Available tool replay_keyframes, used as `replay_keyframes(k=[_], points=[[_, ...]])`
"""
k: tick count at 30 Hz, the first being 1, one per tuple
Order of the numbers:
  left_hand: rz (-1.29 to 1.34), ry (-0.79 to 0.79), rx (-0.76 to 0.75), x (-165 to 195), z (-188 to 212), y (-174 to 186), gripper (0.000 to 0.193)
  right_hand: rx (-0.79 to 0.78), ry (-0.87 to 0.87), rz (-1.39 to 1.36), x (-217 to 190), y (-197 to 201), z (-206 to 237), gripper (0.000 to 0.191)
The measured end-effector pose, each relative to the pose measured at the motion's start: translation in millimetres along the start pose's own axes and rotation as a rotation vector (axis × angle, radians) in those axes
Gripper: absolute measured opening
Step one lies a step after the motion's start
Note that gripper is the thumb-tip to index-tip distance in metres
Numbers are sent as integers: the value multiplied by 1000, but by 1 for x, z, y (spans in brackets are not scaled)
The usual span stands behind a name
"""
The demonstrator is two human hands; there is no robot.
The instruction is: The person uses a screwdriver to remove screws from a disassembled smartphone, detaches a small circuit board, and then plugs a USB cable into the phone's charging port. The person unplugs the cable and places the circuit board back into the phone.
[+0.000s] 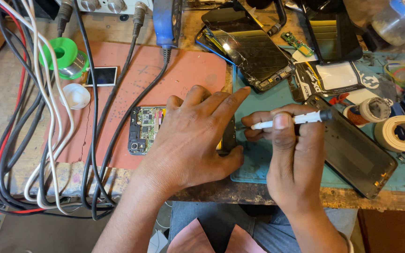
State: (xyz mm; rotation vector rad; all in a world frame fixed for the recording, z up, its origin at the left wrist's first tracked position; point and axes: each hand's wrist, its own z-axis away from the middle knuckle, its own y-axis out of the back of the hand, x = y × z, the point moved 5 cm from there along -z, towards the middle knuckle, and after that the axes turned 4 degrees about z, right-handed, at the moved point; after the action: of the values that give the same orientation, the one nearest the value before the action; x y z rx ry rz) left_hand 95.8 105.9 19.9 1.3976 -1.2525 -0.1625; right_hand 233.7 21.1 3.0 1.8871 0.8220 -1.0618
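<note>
An opened phone point(142, 129) with its green circuit board showing lies on a pink mat point(183, 75). My left hand point(195, 138) lies flat over most of the phone and presses it down; only the phone's left end shows. My right hand point(289, 154) grips a small white-handled screwdriver point(289, 121) held level, its thin tip pointing left at the phone's right edge beside my left thumb.
A cracked phone screen point(251, 51) and a dark back cover point(357, 152) lie on a teal mat point(258, 159). Tape rolls point(401, 133) sit at the right. Many cables point(48, 140) drape over the left side. A green solder spool point(64, 56) stands at back left.
</note>
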Motion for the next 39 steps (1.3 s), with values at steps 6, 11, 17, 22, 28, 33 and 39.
replay_keyframes(k=[6,11,17,22,28,33,39], points=[[10,-23,20,2,1,2,87,27,-140,-270,14,4,-9,31],[44,15,-7,0,1,4,86,32,-165,-297,19,5,-9,27],[40,-9,1,1,0,5,87,15,-203,-486,24,9,-13,23],[59,-12,-2,0,1,6,84,59,-215,-396,25,8,-12,24],[66,-22,6,0,1,8,84,42,-116,-225,13,3,-6,31],[66,4,13,2,2,8,83,26,-64,-128,8,1,-2,30],[50,9,11,3,1,6,80,17,-53,-84,7,1,-1,31]])
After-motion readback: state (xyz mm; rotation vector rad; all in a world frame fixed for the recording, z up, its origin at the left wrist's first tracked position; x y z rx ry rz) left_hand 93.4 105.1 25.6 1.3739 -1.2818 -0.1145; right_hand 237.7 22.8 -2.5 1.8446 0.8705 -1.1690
